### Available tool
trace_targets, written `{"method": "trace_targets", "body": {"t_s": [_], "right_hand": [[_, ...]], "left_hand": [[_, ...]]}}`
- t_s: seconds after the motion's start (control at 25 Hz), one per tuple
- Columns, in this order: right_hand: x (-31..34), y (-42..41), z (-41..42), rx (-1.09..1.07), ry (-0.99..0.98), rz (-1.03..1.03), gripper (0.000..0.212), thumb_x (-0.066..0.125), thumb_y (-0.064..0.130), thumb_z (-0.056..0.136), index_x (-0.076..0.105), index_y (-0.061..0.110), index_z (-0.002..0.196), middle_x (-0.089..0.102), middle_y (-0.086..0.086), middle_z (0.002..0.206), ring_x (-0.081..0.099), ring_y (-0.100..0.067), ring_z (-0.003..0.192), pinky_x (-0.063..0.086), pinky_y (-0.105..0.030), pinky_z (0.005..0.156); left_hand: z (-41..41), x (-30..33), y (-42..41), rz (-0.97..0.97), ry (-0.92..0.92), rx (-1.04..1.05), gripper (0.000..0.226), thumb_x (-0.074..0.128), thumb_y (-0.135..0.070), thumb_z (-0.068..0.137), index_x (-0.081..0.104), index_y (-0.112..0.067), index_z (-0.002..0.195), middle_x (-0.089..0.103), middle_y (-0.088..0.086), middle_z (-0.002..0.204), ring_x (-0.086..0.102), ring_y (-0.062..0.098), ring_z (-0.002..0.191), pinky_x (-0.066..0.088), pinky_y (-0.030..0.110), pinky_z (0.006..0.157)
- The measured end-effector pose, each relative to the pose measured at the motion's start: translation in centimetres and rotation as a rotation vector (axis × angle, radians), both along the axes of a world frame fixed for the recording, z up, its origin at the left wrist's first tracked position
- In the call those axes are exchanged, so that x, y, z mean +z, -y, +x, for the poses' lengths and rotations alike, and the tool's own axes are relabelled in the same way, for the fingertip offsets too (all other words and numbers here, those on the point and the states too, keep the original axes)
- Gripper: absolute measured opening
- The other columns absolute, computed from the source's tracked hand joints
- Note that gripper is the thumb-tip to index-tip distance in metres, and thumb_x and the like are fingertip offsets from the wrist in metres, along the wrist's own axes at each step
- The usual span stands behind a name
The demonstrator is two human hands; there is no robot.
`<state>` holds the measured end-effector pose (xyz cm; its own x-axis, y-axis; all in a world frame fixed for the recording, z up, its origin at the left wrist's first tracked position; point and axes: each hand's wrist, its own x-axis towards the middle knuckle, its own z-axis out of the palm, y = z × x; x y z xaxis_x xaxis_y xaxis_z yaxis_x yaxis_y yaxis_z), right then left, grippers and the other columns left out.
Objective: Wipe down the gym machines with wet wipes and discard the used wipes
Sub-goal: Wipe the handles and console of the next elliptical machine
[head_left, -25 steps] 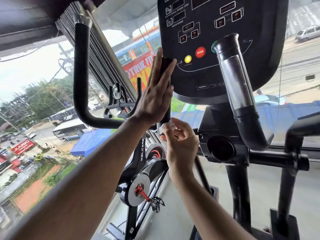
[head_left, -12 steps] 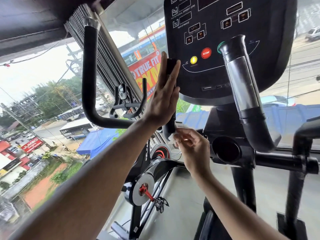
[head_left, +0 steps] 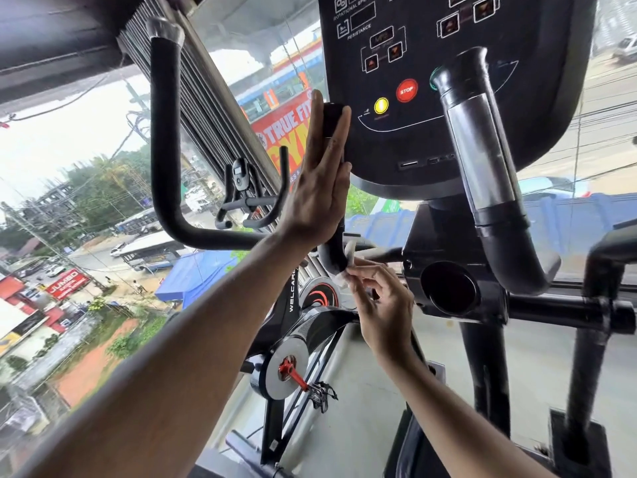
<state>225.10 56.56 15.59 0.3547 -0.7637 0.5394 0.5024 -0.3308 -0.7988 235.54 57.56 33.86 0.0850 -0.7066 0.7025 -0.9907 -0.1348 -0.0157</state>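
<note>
While flat against it, smooth black handle (head_left: 332,188), crumpled white wipe (head_left: 348,260).

Tight space around the inner handlebar, open room lower left

The left hand (head_left: 319,188) is lying flat against the inner grip (head_left: 333,188), with the console (head_left: 448,98) crowding it just to the right. The right hand (head_left: 382,305) is working in the narrow gap between that grip's bend and the black hub (head_left: 448,288). The outer handlebar (head_left: 165,150) is standing well apart to the left.
</note>
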Motion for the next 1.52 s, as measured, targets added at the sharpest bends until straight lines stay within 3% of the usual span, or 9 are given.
{"method": "trace_targets", "body": {"t_s": [0.2,0.44,0.68,0.8,0.92,1.08,1.24,1.36,1.52], "right_hand": [[-0.6,2.6,1.3,0.018,-0.122,0.061,0.017,0.069,0.012,0.095,0.074,0.024,0.106,0.073,0.015,0.106,0.071,-0.010,0.097,0.060,-0.043,0.086],[0.1,0.6,0.4,-0.042,-0.062,-0.179,0.032,0.062,-0.004,0.096,0.070,0.005,0.126,0.069,0.001,0.121,0.065,-0.013,0.112,0.053,-0.024,0.095],[-1.4,5.3,3.8,-0.095,-0.285,-0.144,0.046,0.071,-0.008,0.084,0.074,0.017,0.122,0.072,0.003,0.120,0.069,-0.016,0.107,0.057,-0.041,0.096],[-1.0,3.3,2.7,-0.078,-0.229,-0.145,0.041,0.069,-0.003,0.089,0.073,0.015,0.126,0.072,0.005,0.124,0.068,-0.012,0.113,0.053,-0.030,0.102],[-2.1,1.4,1.6,-0.124,-0.173,-0.132,0.039,0.062,-0.001,0.097,0.066,0.008,0.134,0.066,-0.002,0.136,0.060,-0.009,0.128,0.044,-0.017,0.107],[-4.9,4.8,4.0,-0.114,-0.371,-0.102,0.047,0.062,-0.004,0.094,0.058,0.004,0.140,0.064,-0.011,0.139,0.062,-0.021,0.127,0.047,-0.032,0.110],[-3.6,6.7,4.3,-0.026,-0.397,-0.001,0.041,0.058,-0.003,0.098,0.061,0.008,0.138,0.073,-0.008,0.122,0.063,0.020,0.088,0.046,0.000,0.080],[-2.6,3.3,3.1,-0.069,-0.284,-0.072,0.044,0.055,-0.001,0.099,0.061,0.014,0.140,0.063,0.000,0.139,0.067,-0.006,0.114,0.048,-0.015,0.101],[-3.5,4.3,4.4,-0.084,-0.428,-0.104,0.062,0.049,-0.016,0.091,0.052,0.008,0.147,0.060,-0.009,0.142,0.058,-0.025,0.127,0.027,0.000,0.102]], "left_hand": [[-0.3,-0.2,-0.1,-0.018,0.004,0.041,0.056,0.035,-0.018,0.111,0.022,-0.010,0.164,-0.005,0.021,0.172,-0.003,0.017,0.160,0.017,0.070,0.122],[-1.5,0.0,-0.1,-0.018,-0.059,-0.037,0.053,0.040,0.001,0.107,0.027,0.008,0.158,-0.003,0.037,0.166,0.001,0.041,0.159,0.015,0.046,0.130],[-0.8,-0.3,0.0,-0.032,-0.034,0.016,0.055,0.038,-0.009,0.110,0.024,-0.003,0.162,-0.004,0.027,0.170,-0.002,0.020,0.160,0.022,0.066,0.122],[-0.9,-0.3,0.1,-0.029,-0.047,-0.027,0.053,0.040,-0.002,0.109,0.025,0.007,0.159,-0.004,0.035,0.167,0.000,0.035,0.160,0.023,0.060,0.124],[-1.2,-0.3,0.0,-0.037,-0.053,-0.019,0.052,0.039,-0.001,0.108,0.026,0.008,0.158,-0.003,0.037,0.166,-0.003,0.027,0.159,0.018,0.059,0.126],[-1.1,-0.2,-0.1,-0.044,-0.052,-0.009,0.053,0.039,-0.001,0.108,0.026,0.006,0.159,-0.003,0.035,0.167,-0.006,0.019,0.158,0.013,0.050,0.130],[-0.6,-0.5,0.1,-0.047,-0.038,-0.031,0.053,0.039,-0.001,0.108,0.025,0.005,0.159,-0.004,0.034,0.167,-0.003,0.023,0.159,0.022,0.061,0.124],[-0.3,-0.5,0.1,-0.052,-0.023,-0.010,0.053,0.038,-0.005,0.109,0.025,0.003,0.160,-0.004,0.031,0.168,-0.004,0.020,0.160,0.021,0.066,0.123],[-0.3,-0.6,0.2,-0.045,-0.027,-0.024,0.053,0.038,-0.004,0.109,0.025,0.005,0.160,-0.004,0.033,0.168,-0.003,0.024,0.160,0.021,0.065,0.123]]}}
